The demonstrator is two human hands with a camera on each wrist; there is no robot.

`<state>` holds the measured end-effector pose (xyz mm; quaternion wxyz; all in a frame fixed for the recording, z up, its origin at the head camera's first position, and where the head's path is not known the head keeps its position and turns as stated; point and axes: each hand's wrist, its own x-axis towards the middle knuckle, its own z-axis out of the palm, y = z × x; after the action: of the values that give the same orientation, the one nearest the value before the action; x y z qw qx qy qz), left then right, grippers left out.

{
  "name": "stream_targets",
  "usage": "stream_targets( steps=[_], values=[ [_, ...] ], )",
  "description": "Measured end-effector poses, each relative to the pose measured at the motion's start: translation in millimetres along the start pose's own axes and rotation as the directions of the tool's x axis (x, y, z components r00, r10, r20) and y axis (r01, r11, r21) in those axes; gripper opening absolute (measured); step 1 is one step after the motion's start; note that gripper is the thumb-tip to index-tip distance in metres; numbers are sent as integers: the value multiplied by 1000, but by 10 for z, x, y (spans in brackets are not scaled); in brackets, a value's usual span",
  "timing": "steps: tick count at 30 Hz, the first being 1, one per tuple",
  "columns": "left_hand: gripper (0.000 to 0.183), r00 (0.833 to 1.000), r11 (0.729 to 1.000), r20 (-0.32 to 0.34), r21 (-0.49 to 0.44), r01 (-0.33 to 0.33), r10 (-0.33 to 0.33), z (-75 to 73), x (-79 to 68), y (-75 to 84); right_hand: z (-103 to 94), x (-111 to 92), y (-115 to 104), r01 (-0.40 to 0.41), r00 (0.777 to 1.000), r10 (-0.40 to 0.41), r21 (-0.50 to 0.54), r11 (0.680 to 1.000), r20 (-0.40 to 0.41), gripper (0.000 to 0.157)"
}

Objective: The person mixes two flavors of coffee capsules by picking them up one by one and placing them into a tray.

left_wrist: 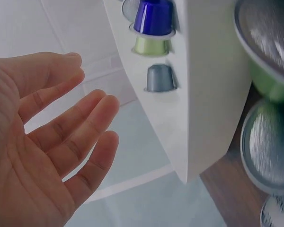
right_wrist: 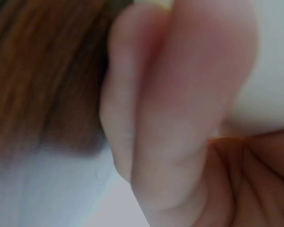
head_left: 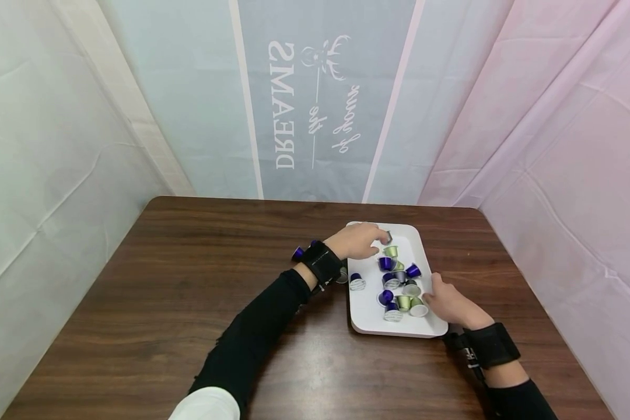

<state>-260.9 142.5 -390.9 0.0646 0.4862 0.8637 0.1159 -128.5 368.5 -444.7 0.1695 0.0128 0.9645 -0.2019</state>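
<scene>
A white tray (head_left: 367, 315) on the table bears several blue, green and grey coffee capsules, some upright, some tipped over. My left hand (head_left: 356, 240) is over the tray's far left part, its fingertips near a grey capsule (head_left: 389, 237). The left wrist view shows loosely bent fingers with nothing between them, apart from that grey capsule (left_wrist: 160, 78). At the tray's right side, my right hand (head_left: 454, 303) grips the edge, thumb over the rim close to a green capsule (head_left: 417, 307). Its fingers (right_wrist: 180, 104) look blurred in the right wrist view.
Left of the tray, partly behind my left wrist, more capsules sit on the brown wooden table (head_left: 189, 291), including a blue capsule (head_left: 297, 254). Large foil lids (left_wrist: 270, 146) show close in the left wrist view. Fabric curtains (head_left: 199, 99) stand around the table's back and sides.
</scene>
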Motion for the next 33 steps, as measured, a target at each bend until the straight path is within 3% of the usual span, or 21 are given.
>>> stream_targets(
  steps=[9, 25, 33],
  values=[
    [26, 998, 998, 0, 12, 60, -60, -110, -159, -138, 10, 8, 31, 13, 1000, -13, 5, 1000, -8, 47],
    [20, 990, 990, 0, -11, 142, -142, -83, -430, -547, 13, -6, 33, 20, 1000, -20, 5, 1000, -6, 51],
    [22, 978, 978, 24, -35, 207, -206, -97, -583, -729, 13, -11, 21, 27, 1000, -27, 7, 1000, -11, 50]
  ],
)
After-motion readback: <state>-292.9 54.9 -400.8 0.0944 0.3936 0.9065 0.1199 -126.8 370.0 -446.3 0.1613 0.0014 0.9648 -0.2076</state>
